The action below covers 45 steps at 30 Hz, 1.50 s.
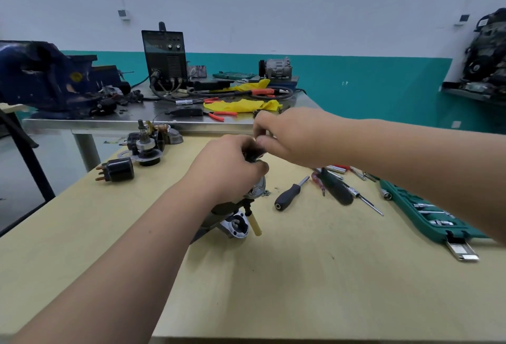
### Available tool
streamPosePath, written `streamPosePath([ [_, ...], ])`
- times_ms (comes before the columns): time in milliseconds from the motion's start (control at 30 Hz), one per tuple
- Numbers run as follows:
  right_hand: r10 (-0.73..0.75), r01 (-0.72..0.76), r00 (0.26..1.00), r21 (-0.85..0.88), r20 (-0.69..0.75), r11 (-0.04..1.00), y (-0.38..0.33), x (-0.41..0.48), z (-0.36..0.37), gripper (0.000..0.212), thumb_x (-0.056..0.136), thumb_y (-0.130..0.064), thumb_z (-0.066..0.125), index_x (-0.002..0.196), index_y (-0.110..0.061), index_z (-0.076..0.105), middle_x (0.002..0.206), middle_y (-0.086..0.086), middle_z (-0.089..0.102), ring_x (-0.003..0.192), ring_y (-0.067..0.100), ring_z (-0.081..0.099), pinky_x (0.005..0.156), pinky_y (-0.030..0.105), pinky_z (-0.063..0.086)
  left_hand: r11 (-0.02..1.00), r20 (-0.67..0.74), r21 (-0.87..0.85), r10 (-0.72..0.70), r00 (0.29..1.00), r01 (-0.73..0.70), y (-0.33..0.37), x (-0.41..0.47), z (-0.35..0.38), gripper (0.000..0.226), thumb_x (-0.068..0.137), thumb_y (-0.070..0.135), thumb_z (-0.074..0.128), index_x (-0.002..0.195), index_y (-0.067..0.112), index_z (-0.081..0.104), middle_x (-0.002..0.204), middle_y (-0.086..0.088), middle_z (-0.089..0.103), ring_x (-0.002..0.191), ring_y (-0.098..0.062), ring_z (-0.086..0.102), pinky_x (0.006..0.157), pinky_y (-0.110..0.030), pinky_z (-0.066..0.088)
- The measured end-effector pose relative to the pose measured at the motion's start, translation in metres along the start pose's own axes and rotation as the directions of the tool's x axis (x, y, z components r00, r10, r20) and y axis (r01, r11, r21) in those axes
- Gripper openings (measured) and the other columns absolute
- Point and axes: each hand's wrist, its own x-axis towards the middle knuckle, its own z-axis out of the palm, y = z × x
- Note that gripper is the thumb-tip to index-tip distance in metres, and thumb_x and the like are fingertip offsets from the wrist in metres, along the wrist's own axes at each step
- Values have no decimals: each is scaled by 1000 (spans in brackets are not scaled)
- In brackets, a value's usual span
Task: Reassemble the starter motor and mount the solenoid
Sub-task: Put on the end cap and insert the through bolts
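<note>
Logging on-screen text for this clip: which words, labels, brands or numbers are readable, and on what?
None is readable.
Welding machine: panel print too blurred.
Vise: yellow patch, blurred.
Green socket case: no legible print.
Starter motor: no marking seen.

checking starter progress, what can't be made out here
Head view:
Top end of the starter motor: covered by the left hand gripping it and the right hand.
Whether the right hand holds a part: its fingers hide that.
Green socket case: partly behind the right forearm, sockets blurred.
Markings on the welder: too small.
</note>
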Motion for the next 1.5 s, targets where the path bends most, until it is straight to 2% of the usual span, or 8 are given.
streamPosePath([
  [467, 289, -301, 952, 145, 98, 942, -41, 3, -8, 20, 98, -9, 35, 87, -6, 51, 74, 8, 51, 68, 24, 60, 60, 34, 53, 997, -181, -60, -67, 981, 57, 4, -19, 7, 9, 85, 33, 66, 93, 30, 67, 86, 10, 69, 79, -12, 59, 57, -22, 37],
  [633, 413, -466, 885, 407, 216, 785, -37, 1, -12, 32, 99, -12, 35, 72, -7, 51, 60, 10, 50, 38, 18, 47, 36, 22, 45, 999, -198, -16, -40, 979, 38, 9, -19, 5, 12, 91, 31, 57, 81, 30, 64, 71, 9, 63, 73, -17, 60, 52, -25, 35],
  [733, 176, -188, 978, 104, 111, 977, -27, 4, -12, 30, 102, -31, 31, 85, -11, 48, 67, 6, 56, 47, 16, 53, 38, 23, 39, 997, -157, 23, -73, 985, 78, 9, -15, 1, 24, 93, 34, 56, 69, 29, 59, 62, 10, 57, 58, -6, 50, 46, -24, 28],
  [867, -165, 169, 985, -336, 41, 926, -15, 3, -17, 24, 101, -43, 26, 108, -23, 37, 67, -6, 51, 57, 18, 49, 44, 29, 27, 995, -97, 46, -81, 992, 86, 9, -9, -4, 34, 93, 34, 57, 60, 29, 47, 61, 5, 52, 54, -9, 46, 44, -26, 26],
  [1133, 213, -152, 962, -308, 173, 939, -36, 16, -8, 19, 96, -8, 42, 96, -2, 60, 72, 6, 55, 65, 19, 57, 48, 25, 36, 999, -84, -35, -30, 996, 28, 5, -1, -2, 23, 91, 33, 61, 69, 30, 62, 59, 14, 56, 56, -6, 49, 49, -23, 32],
  [1233, 103, -67, 985, -250, 136, 966, -24, 14, -10, 18, 101, -20, 36, 99, -11, 51, 85, 7, 61, 73, 19, 57, 48, 27, 32, 999, -73, 5, -36, 997, 37, 4, 0, -4, 29, 92, 37, 61, 65, 32, 55, 61, 12, 57, 60, -9, 51, 49, -25, 34],
  [1367, -203, 196, 979, -312, 9, 930, -14, 8, -13, 16, 101, -39, 26, 95, -25, 31, 62, -7, 45, 50, 12, 41, 45, 28, 24, 998, -46, -12, -56, 997, 55, 0, 0, -6, 25, 89, 40, 64, 68, 27, 58, 65, 1, 60, 57, -14, 51, 48, -27, 34],
  [1500, -104, 83, 992, -264, -68, 961, -15, 12, -6, 17, 102, -37, 25, 97, -24, 35, 65, -3, 47, 56, 16, 44, 49, 31, 33, 997, -102, -49, -58, 993, 53, -2, -1, -2, 21, 89, 39, 64, 71, 29, 62, 61, 10, 60, 57, -9, 52, 48, -24, 32],
])
